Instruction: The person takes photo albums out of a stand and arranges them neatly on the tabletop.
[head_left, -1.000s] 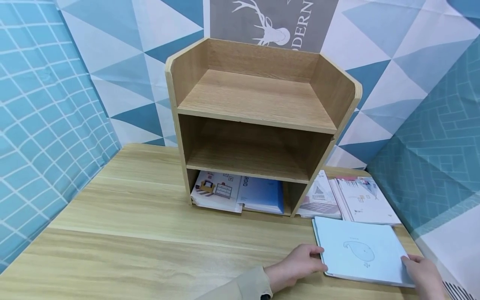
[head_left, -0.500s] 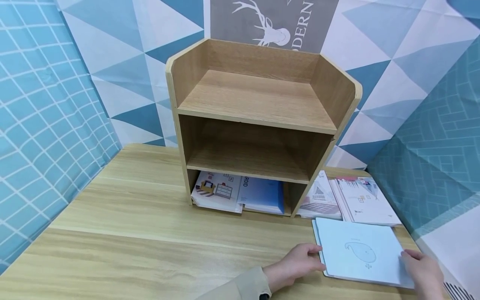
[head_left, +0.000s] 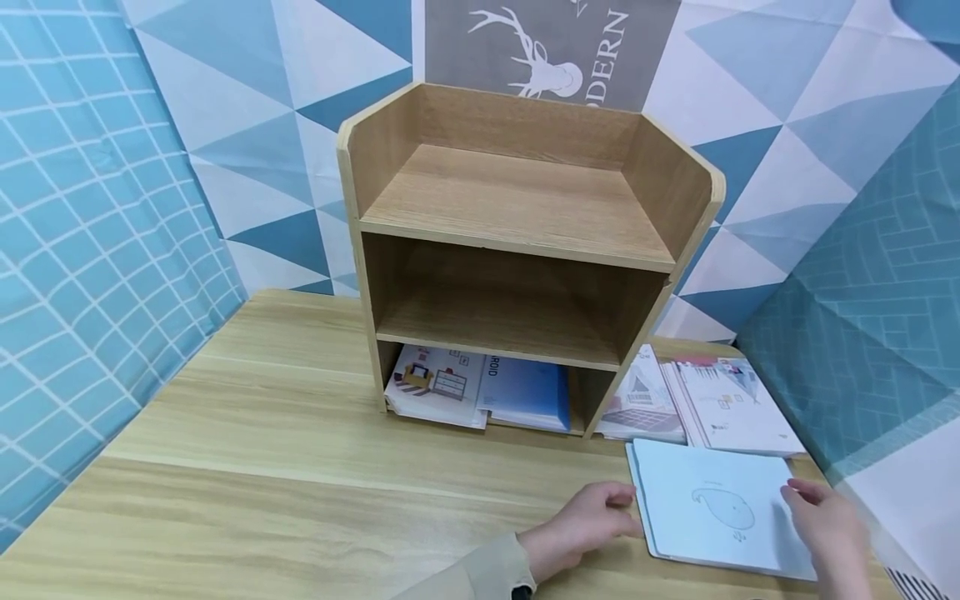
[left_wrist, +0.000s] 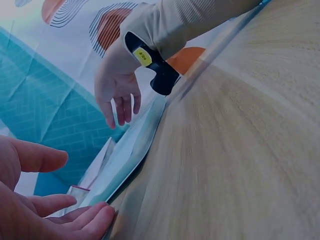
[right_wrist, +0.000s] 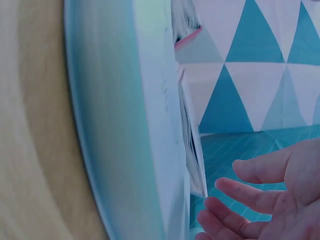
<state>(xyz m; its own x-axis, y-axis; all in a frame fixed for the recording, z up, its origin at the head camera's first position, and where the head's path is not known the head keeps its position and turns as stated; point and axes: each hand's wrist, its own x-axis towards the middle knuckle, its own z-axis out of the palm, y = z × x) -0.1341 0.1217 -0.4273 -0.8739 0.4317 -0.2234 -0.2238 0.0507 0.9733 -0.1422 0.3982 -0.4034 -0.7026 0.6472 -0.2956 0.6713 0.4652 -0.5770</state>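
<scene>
A light blue book (head_left: pixel 675 504) with a whale drawn on its cover lies flat at the right of the table. At its left edge is my left hand (head_left: pixel 581 527), fingers loosely spread, the fingertips right by the edge. My right hand (head_left: pixel 828 529) hovers over the book's right side with relaxed fingers. In the right wrist view, the right hand (right_wrist: pixel 280 200) shows a gap between its fingertips and the book (right_wrist: pixel 155 125). The left wrist view shows the left fingers (left_wrist: pixel 92 220) extended beside the book's edge, holding nothing.
A wooden shelf unit (head_left: pixel 517 243) stands behind, its bottom compartment holding a white booklet (head_left: pixel 438 383) and a blue one (head_left: pixel 525 393). Right of it lie a pale book (head_left: pixel 643 404) and more white books (head_left: pixel 738 408), just behind the blue book. A patterned wall (head_left: pixel 892 292) borders the right side.
My right hand has let go of the book's right edge and moved up and left over its cover. The left hand has drawn slightly left from the edge.
</scene>
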